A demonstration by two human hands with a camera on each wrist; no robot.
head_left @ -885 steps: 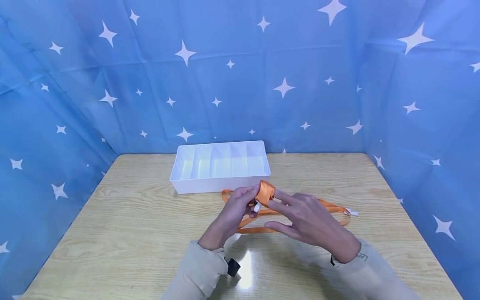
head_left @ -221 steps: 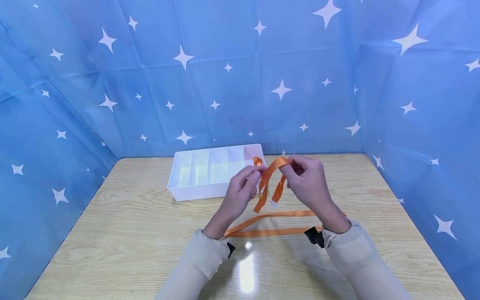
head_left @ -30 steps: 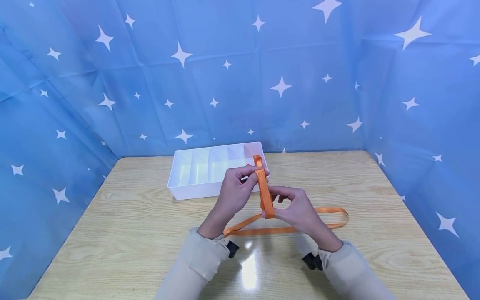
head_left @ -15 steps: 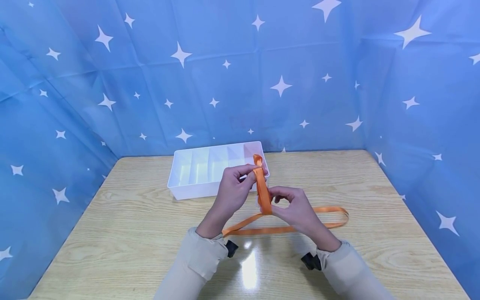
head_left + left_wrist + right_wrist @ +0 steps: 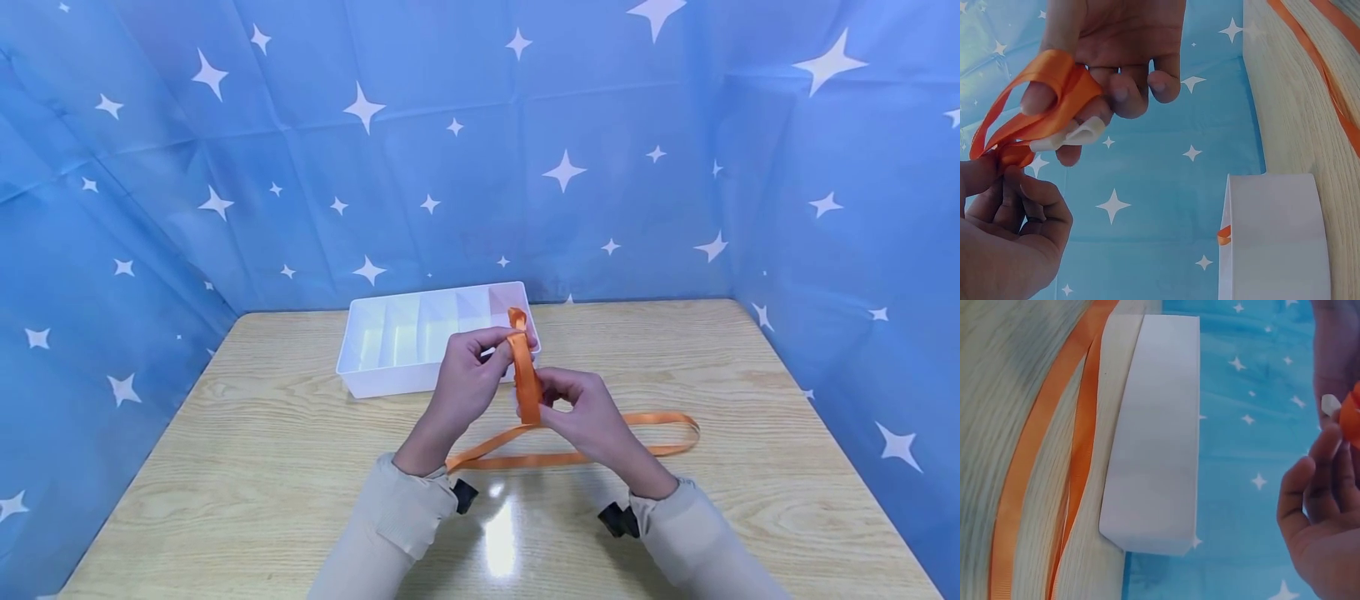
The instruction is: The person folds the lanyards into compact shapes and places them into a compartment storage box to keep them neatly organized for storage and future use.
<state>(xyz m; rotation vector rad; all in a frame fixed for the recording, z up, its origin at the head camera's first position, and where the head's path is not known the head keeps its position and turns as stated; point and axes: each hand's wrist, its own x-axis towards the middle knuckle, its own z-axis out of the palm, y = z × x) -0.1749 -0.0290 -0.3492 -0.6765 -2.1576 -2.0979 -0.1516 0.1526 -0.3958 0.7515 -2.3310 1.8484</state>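
From here I see the left hand (image 5: 468,371) and right hand (image 5: 582,410) each with a closed, pinching grip on the looped orange ribbon (image 5: 528,390), whose slick-looking folds, raised near the white box (image 5: 393,382)'s front right corner, could spill if either pinch slackens

The head view looks forward and down over a wood-grain table (image 5: 300,450), far enough back to hold the left hand (image 5: 468,379), the right hand (image 5: 588,417), a divided white tray (image 5: 397,382) and a star-print blue backdrop (image 5: 450,208); the left wrist view faces the backdrop from close by, turned sideways so that the table runs down its right edge; the right wrist view also faces it closely, turned the opposite way, table at left; all three share the tray's front wall; both wrist views include both hands, cropped.
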